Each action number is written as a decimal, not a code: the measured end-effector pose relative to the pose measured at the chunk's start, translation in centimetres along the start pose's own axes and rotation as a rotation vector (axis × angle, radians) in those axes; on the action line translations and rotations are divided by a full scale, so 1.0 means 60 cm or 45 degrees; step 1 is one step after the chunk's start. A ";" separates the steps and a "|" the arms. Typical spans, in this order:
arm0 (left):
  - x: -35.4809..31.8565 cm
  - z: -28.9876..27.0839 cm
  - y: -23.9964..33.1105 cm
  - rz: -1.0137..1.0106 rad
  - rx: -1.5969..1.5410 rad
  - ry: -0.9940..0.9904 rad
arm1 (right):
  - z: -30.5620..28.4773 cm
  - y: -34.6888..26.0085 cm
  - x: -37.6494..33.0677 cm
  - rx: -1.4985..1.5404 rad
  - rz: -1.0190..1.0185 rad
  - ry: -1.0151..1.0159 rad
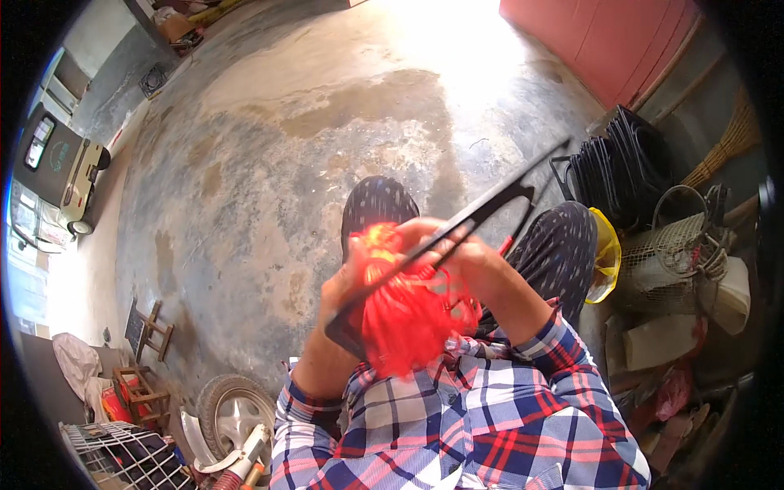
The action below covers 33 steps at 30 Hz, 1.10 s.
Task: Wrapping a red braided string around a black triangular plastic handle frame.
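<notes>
Red strands (408,331) hang bunched between the hands, before the plaid shirt (425,420); the right hand (480,260) has its fingers clamped on the black frame (510,181), but blur leaves the left hand's (337,284) grip impossible to tell. Loose loops could snag on the bars if the frame twists sharply.

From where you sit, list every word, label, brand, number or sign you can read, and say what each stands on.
Readable text: none.
Grey-sided vehicle, far left: a greenish marking on its side, too small and blurred to read.
Red bundle and black bars, centre: no writing can be made out; both look blurred.
</notes>
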<state>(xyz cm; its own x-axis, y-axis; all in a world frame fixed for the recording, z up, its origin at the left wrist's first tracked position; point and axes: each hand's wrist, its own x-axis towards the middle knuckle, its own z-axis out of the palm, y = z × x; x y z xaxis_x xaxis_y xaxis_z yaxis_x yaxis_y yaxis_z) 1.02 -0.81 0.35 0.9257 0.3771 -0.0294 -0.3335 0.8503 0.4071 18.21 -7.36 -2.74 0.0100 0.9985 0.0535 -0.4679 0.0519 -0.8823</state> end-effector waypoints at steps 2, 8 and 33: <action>-0.004 -0.015 -0.004 -0.112 -0.086 0.027 | 0.012 -0.005 0.003 -0.501 -0.519 -0.258; -0.005 0.004 -0.010 -0.162 -0.096 -0.009 | 0.017 -0.033 0.021 0.684 0.043 -0.035; -0.013 -0.063 0.047 0.386 0.550 -0.059 | -0.011 -0.030 -0.048 0.501 -0.388 -0.052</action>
<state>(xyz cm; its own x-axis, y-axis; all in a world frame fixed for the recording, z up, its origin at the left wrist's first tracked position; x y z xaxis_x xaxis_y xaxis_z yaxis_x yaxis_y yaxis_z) -1.33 2.68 -1.95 0.8094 0.5575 0.1847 -0.4925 0.4729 0.7306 19.63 -10.30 -1.61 0.1672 0.9369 0.3070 -0.7471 0.3236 -0.5807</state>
